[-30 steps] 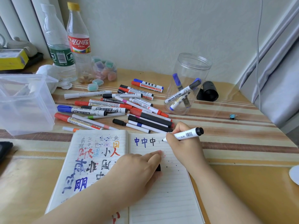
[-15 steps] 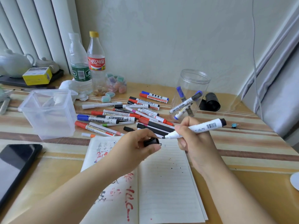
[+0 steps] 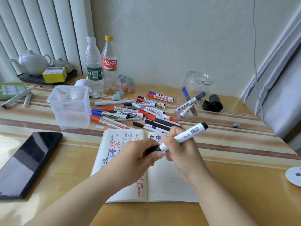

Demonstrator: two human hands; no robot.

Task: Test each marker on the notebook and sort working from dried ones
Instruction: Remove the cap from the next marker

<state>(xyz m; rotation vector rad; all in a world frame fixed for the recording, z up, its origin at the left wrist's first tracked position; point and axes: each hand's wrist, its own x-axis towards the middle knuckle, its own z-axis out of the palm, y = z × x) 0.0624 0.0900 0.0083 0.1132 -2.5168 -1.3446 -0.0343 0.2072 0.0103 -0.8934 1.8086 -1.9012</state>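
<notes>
Nearest to the camera, the two forearms come in over the open notebook (image 3: pixel 169 181), which lies flat on the striped table (image 3: pixel 236 180). The left page is full of coloured test writing; the right page has only a few characters at the top.

Above the notebook the right hand (image 3: pixel 182 154) holds the white marker (image 3: pixel 184 136) – its fingers are curled round the lower part of the barrel, and the barrel tilts up to the right. The left hand (image 3: pixel 140 154) pinches the black cap (image 3: pixel 153 149) at the writing end. The cap looks to be on the tip, or almost on it; I cannot tell whether it is fully seated.

I judge the marker to be light, stiff and smooth, so it can slip or roll. It is best held at the middle of the barrel, while the cap is pressed straight along the axis.

Further away lies the pile of markers (image 3: pixel 138 111), not yet sorted, touching and crossing each other. To its left stands a square clear container (image 3: pixel 70 108), and to its right a round clear jar (image 3: pixel 194 97) with some markers standing tilted inside. A dark phone (image 3: pixel 27 162) lies at the left. At the back, near the wall, stand two plastic bottles (image 3: pixel 101 66) – beside them a teapot (image 3: pixel 33 62) on a tray.
</notes>
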